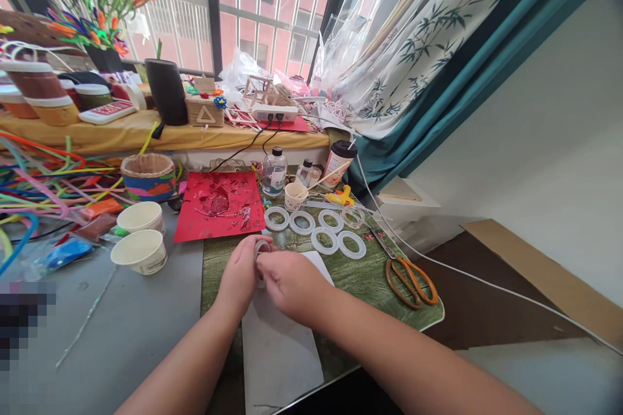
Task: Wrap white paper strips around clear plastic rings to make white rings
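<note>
My left hand (237,277) is closed around the left side of a translucent silicone ring mould (262,247), held upright on edge. My right hand (291,284) presses its curled fingers against the mould's right and inner side; its fingertips are partly hidden. Both hands are over a white sheet of paper (282,350) on the green wood-patterned table (311,363). Beyond them lie several similar ring moulds (324,241). A small paper cup (295,196) with a wooden stick in it stands behind the rings.
Large orange-handled scissors (413,282) lie at the right edge. A red sheet (219,206) with dried residue is at the back left, beside two paper bowls (139,251). Clear bottles (275,172), a lidded cup (339,163) and a yellow glue gun (341,196) stand behind. A white cable (467,267) runs right.
</note>
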### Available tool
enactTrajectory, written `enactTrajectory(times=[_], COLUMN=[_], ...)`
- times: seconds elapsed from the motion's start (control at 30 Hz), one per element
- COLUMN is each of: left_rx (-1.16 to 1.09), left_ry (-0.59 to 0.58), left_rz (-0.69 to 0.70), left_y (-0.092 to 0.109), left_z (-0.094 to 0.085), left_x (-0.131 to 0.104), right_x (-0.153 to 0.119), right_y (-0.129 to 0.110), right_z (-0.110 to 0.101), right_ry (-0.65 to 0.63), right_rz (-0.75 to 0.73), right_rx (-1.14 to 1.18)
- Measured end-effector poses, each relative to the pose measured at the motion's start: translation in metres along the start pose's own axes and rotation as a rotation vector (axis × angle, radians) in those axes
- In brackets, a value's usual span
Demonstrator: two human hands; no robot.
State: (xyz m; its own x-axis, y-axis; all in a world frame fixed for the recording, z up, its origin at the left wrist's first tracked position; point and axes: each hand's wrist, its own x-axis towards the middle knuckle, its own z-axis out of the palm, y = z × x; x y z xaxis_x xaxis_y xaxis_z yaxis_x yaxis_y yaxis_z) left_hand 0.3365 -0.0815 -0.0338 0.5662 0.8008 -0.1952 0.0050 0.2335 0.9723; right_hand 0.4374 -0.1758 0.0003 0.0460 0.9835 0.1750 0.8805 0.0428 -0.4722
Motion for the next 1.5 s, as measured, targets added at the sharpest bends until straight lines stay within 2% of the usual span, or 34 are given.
enactTrajectory(times=[0.07, 0.23, 0.37, 0.47, 0.63, 0.77, 0.93, 1.07, 1.3, 1.4, 1.5], left_rx=[-0.018, -0.007, -0.131, -0.167, -0.345, -0.430, -0.286, -0.142, -0.001, 0.024, -0.013], left_ry=[0.008, -0.004, -0.002, -0.052, -0.235, -0.340, -0.224, -0.201, -0.077, -0.104, -0.209], left_rz=[-0.010, -0.060, -0.133, -0.206, -0.258, -0.200, -0.147, -0.073, 0.032, 0.052, 0.031], left_y=[0.002, 0.002, -0.003, -0.003, 0.004, 0.004, 0.003, 0.002, 0.001, 0.000, 0.000], left_z=[0.001, 0.002, 0.002, 0.002, 0.002, 0.003, 0.007, 0.006, 0.002, 0.003, 0.005], left_x=[-0.001, -0.002, 0.000, 0.002, -0.001, -0.005, -0.007, -0.005, -0.003, -0.002, -0.002], right_x=[-0.001, 0.001, -0.005, -0.013, -0.010, -0.007, -0.012, -0.018, -0.021, -0.020, -0.020], right_y=[0.000, 0.000, -0.002, 0.002, 0.011, 0.014, 0.018, 0.018, 0.013, 0.015, 0.020], right_z=[0.000, -0.001, 0.005, 0.007, 0.004, -0.002, -0.008, -0.007, 0.000, 0.002, 0.001], right_ry=[-0.059, -0.028, -0.129, -0.135, 0.052, 0.183, 0.200, 0.174, 0.227, 0.277, 0.335], right_rz=[-0.051, 0.006, -0.101, -0.137, 0.064, 0.184, 0.175, 0.121, 0.162, 0.195, 0.252], right_rx=[-0.089, -0.128, -0.205, -0.199, 0.033, 0.190, 0.146, 0.098, 0.180, 0.176, 0.181])
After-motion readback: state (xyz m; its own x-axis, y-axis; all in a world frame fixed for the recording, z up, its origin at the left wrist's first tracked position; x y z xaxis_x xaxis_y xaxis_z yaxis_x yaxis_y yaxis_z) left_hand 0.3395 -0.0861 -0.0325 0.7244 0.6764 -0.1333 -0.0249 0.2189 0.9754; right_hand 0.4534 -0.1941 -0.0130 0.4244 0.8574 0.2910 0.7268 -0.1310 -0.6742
